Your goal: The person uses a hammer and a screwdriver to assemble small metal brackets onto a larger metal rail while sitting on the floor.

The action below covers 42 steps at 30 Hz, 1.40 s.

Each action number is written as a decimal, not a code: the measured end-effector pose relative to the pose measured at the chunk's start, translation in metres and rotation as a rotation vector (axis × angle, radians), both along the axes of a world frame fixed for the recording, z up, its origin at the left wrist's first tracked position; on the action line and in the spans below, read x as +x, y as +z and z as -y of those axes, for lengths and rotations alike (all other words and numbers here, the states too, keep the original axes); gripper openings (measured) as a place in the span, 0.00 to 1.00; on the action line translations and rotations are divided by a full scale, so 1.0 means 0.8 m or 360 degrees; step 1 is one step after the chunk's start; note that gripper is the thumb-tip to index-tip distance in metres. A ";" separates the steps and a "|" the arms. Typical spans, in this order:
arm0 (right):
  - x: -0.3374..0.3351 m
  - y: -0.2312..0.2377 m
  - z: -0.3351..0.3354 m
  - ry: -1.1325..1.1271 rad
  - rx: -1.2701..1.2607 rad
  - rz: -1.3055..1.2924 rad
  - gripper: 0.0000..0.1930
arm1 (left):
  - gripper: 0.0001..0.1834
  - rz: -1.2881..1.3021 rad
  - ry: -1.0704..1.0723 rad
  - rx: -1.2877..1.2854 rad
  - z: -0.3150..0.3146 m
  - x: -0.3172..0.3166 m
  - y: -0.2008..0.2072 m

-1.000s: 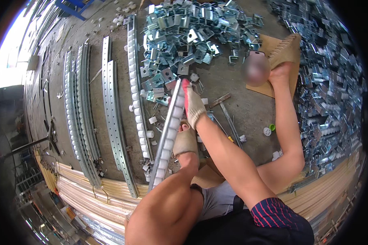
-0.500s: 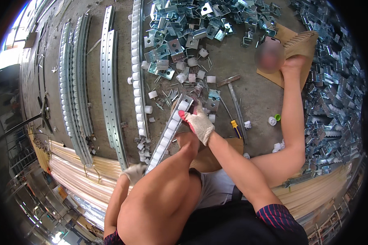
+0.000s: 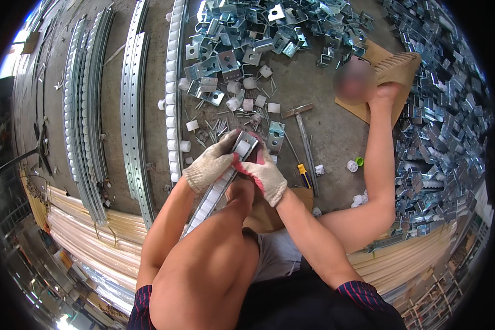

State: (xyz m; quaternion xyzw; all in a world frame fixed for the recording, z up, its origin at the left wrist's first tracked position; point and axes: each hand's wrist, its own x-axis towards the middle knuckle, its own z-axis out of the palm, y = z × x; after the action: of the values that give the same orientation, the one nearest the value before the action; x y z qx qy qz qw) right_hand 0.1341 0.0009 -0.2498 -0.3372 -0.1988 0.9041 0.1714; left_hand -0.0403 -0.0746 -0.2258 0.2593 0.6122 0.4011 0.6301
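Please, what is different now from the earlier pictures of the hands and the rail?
The roller rail was drawn back toward the body. The left hand, at first out of view, then near the rail's lower end, moved up and now holds the upper end. The right hand keeps hold there. The hammer and bracket pile stayed in place.

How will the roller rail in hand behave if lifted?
The rail is probably stiff, being straight-edged metal. Its white rollers may spin if touched. With left hand and right hand both near one end, the other may dip.
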 end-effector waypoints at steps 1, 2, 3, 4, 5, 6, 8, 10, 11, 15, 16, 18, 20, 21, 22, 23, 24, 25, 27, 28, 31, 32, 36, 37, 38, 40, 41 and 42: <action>0.002 0.002 -0.002 0.0031 -0.0008 0.0015 0.42 | 0.40 0.0075 0.0041 -0.0019 0.005 0.000 -0.003; 0.005 0.005 -0.007 0.0033 -0.0080 -0.0089 0.43 | 0.41 0.0149 0.0084 -0.0037 0.012 0.000 -0.005; 0.007 0.006 -0.011 0.0062 -0.0083 -0.0069 0.43 | 0.42 0.0221 0.0122 -0.0053 0.009 0.000 0.004; 0.010 0.005 -0.015 0.0090 -0.0086 -0.0049 0.43 | 0.40 0.0081 0.0154 -0.0142 0.003 0.009 0.014; 0.010 0.004 -0.017 0.0118 -0.0089 -0.0028 0.42 | 0.38 -0.0114 0.0147 -0.0169 0.000 0.013 0.011; 0.010 0.002 -0.020 0.0158 0.0025 0.0001 0.43 | 0.36 -0.0307 0.0132 -0.0181 -0.009 0.017 0.010; 0.010 -0.001 -0.018 0.0228 0.0209 0.0043 0.42 | 0.29 -0.0752 0.0202 -0.0225 -0.022 0.034 0.014; 0.017 -0.011 -0.022 0.0364 0.0446 0.0214 0.40 | 0.26 -0.0833 0.0246 -0.0307 -0.019 0.039 0.000; 0.020 -0.017 -0.026 0.0465 0.0591 0.0352 0.39 | 0.25 -0.0873 0.0267 -0.0347 -0.016 0.041 -0.009; 0.041 -0.011 -0.040 0.0522 0.0958 0.0792 0.29 | 0.23 -0.0658 0.0452 -0.0278 -0.019 0.045 0.013; 0.051 -0.007 -0.052 0.0563 0.1064 0.0950 0.27 | 0.23 -0.0569 0.0490 -0.0236 -0.014 0.039 0.020; 0.067 -0.009 -0.072 0.0464 0.1473 0.1261 0.22 | 0.28 -0.0497 0.0428 -0.0253 -0.009 0.042 0.011; 0.070 -0.014 -0.090 0.0336 0.1803 0.1518 0.20 | 0.37 -0.0678 0.0020 -0.0430 -0.005 0.031 0.009; 0.068 -0.016 -0.102 0.0430 0.1859 0.1536 0.18 | 0.37 -0.0705 -0.0019 -0.0441 -0.006 0.028 0.011; 0.057 -0.013 -0.112 0.0545 0.1970 0.1576 0.18 | 0.38 -0.0727 -0.0063 -0.0446 -0.006 0.026 0.013; 0.046 -0.009 -0.120 0.0662 0.2080 0.1612 0.17 | 0.38 -0.0751 -0.0106 -0.0452 -0.007 0.026 0.015; 0.037 -0.005 -0.131 0.0892 0.2097 0.1700 0.17 | 0.37 -0.0700 -0.0102 -0.0510 -0.013 0.025 0.024; 0.026 -0.003 -0.140 0.1127 0.2105 0.1774 0.16 | 0.36 -0.0618 -0.0038 -0.0473 -0.013 0.025 0.025; 0.021 -0.009 -0.150 0.1303 0.2252 0.1735 0.15 | 0.36 -0.0454 0.0090 -0.0400 -0.009 0.024 0.028; 0.026 -0.018 -0.155 0.1243 0.2392 0.1615 0.15 | 0.35 -0.0387 0.0131 -0.0391 -0.011 0.025 0.032; 0.041 -0.021 -0.153 0.0801 0.2619 0.1254 0.13 | 0.32 -0.0357 0.0185 -0.0400 -0.015 0.028 0.037; 0.047 -0.021 -0.149 0.0621 0.2625 0.1163 0.12 | 0.32 -0.0450 0.0136 -0.0414 -0.013 0.028 0.030; 0.070 -0.024 -0.129 0.0394 0.2366 0.1045 0.12 | 0.36 -0.0579 0.0067 -0.0503 -0.019 0.034 0.019; 0.075 -0.024 -0.122 0.0424 0.2253 0.1062 0.12 | 0.36 -0.0551 0.0084 -0.0526 -0.020 0.035 0.017; 0.078 -0.029 -0.116 0.0464 0.2148 0.1132 0.11 | 0.35 -0.0521 0.0101 -0.0568 -0.020 0.034 0.016; 0.087 -0.035 -0.103 0.0304 0.1948 0.1262 0.11 | 0.34 -0.0473 0.0148 -0.0585 -0.021 0.038 0.018; 0.090 -0.039 -0.099 0.0221 0.1845 0.1325 0.11 | 0.34 -0.0449 0.0169 -0.0593 -0.021 0.039 0.018; 0.090 -0.041 -0.097 0.0219 0.1763 0.1456 0.15 | 0.34 -0.0468 0.0189 -0.0557 -0.021 0.040 0.017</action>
State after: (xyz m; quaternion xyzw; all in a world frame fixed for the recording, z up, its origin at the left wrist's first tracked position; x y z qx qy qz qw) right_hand 0.2059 0.0789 -0.2828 -0.5323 -0.7006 0.4476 0.1595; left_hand -0.0084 -0.0575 -0.2123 0.1652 0.7718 0.2832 0.5448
